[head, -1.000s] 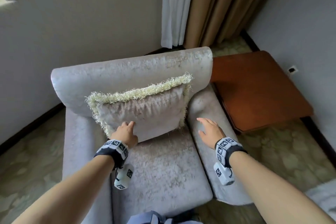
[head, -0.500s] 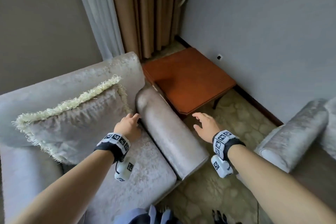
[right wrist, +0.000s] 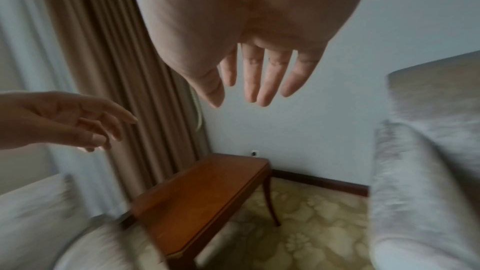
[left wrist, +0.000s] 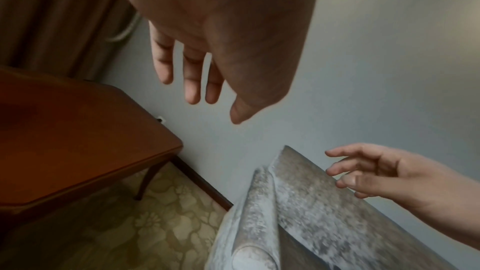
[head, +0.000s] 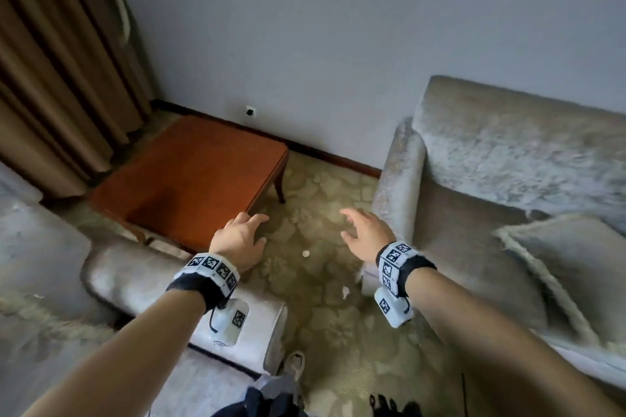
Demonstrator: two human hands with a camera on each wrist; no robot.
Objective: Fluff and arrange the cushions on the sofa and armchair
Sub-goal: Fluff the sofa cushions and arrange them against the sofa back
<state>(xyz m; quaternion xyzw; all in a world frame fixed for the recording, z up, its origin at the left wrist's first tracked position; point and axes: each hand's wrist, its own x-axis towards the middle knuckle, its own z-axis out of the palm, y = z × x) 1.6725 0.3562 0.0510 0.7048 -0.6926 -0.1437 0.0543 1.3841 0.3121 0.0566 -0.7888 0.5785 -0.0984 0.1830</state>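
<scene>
A grey velvet sofa (head: 501, 159) fills the right of the head view, with a fringed grey cushion (head: 572, 267) lying slanted on its seat. The armchair (head: 142, 278) shows at the lower left, its cushion mostly out of frame. My left hand (head: 242, 234) hovers over the armchair's arm, fingers loose, holding nothing. My right hand (head: 364, 230) floats over the carpet just left of the sofa's arm (head: 399, 179), fingers spread and empty. In the left wrist view the left hand (left wrist: 207, 81) hangs relaxed; the right wrist view shows the right hand (right wrist: 249, 81) with straight fingers.
A low wooden side table (head: 189, 179) stands in the corner between armchair and sofa. Brown curtains (head: 57, 61) hang at the back left. Patterned carpet (head: 321, 281) lies between the seats, with a small round object (head: 306, 253) on it. My feet show at the bottom edge.
The view has swung right from the armchair toward the sofa. My left hand has left the armchair cushion, and both hands have moved right, empty, toward the sofa.
</scene>
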